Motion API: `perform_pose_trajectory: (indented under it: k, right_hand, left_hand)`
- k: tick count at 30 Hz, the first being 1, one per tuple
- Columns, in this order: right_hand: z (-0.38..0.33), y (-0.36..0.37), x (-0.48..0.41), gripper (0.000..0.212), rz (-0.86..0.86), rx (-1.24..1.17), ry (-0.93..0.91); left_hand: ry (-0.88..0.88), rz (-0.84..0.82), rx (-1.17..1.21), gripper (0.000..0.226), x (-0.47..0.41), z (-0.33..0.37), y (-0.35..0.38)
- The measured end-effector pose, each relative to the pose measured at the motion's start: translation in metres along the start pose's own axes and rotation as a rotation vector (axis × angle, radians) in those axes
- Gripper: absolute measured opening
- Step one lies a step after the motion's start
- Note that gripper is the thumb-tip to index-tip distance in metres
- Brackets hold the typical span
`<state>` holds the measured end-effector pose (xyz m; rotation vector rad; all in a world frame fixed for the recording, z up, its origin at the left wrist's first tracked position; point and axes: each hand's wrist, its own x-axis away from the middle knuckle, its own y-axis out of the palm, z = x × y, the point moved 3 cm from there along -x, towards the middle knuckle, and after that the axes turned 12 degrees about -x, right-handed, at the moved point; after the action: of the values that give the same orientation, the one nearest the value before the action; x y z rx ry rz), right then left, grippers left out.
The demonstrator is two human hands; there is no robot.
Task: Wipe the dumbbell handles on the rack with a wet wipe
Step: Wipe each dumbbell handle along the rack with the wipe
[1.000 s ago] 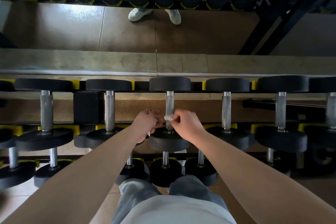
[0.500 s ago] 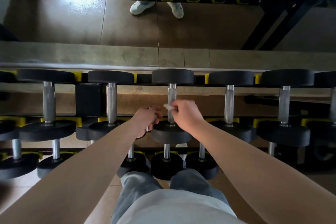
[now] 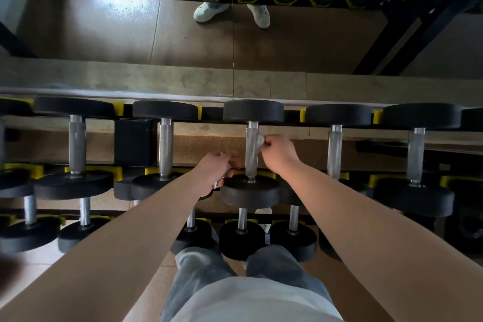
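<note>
A black dumbbell with a silver handle (image 3: 251, 154) lies on the top tier of the rack (image 3: 263, 173), in the middle of the row. My right hand (image 3: 278, 151) pinches a small white wet wipe (image 3: 260, 140) against the right side of that handle, near its far end. To the left of the handle, my left hand (image 3: 215, 170) is curled round a thin white thing, probably the wipe's wrapper (image 3: 216, 183); I cannot tell for sure. It does not touch the handle.
More dumbbells lie left (image 3: 165, 148) and right (image 3: 335, 149) on the same tier, with smaller ones (image 3: 241, 238) on the tier below. Yellow cradles hold the heads. A mirror behind the rack reflects white shoes (image 3: 209, 12). My legs stand close to the rack.
My right hand has slid the wipe up the handle from its near end toward the far end. My left hand has stayed low beside the handle.
</note>
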<state>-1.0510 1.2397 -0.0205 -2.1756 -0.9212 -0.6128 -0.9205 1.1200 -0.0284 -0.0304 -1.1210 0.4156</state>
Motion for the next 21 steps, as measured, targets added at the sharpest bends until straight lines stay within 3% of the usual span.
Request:
perform_pose_trajectory:
  k: [3, 6, 7, 10, 12, 14, 15, 18, 21]
  right_hand:
    - [0.018, 0.014, 0.006, 0.017, -0.3, 0.444, 0.051]
    - [0.015, 0.01, 0.0, 0.015, -0.376, 0.552, 0.077]
    - [0.013, 0.007, -0.004, 0.016, -0.355, 0.468, 0.12]
    - [0.007, -0.002, -0.024, 0.016, -0.136, -0.08, 0.279]
    - [0.0, -0.006, -0.035, 0.015, -0.043, -0.387, 0.293]
    - [-0.002, -0.005, -0.038, 0.017, -0.064, -0.493, 0.268]
    - [0.002, -0.005, -0.035, 0.017, -0.109, -0.413, 0.251]
    - [0.023, 0.005, -0.017, 0.024, -0.367, 0.122, 0.199]
    - [0.03, 0.009, -0.011, 0.025, -0.459, 0.239, 0.187]
  left_hand:
    - [0.022, -0.008, -0.053, 0.015, -0.003, -0.001, 0.001]
    - [0.063, -0.044, -0.102, 0.019, -0.005, -0.001, 0.001]
    - [0.072, -0.053, -0.107, 0.02, -0.006, -0.001, 0.001]
    - [0.072, -0.065, -0.092, 0.02, -0.007, -0.003, 0.001]
    - [0.067, -0.075, -0.069, 0.02, -0.008, -0.004, 0.0]
    - [0.056, -0.087, -0.035, 0.021, -0.01, -0.006, 0.0]
    - [0.048, -0.09, -0.024, 0.021, -0.011, -0.007, -0.001]
    - [0.036, -0.082, -0.029, 0.021, -0.011, -0.005, 0.0]
    - [0.036, -0.072, -0.061, 0.021, -0.008, 0.0, 0.002]
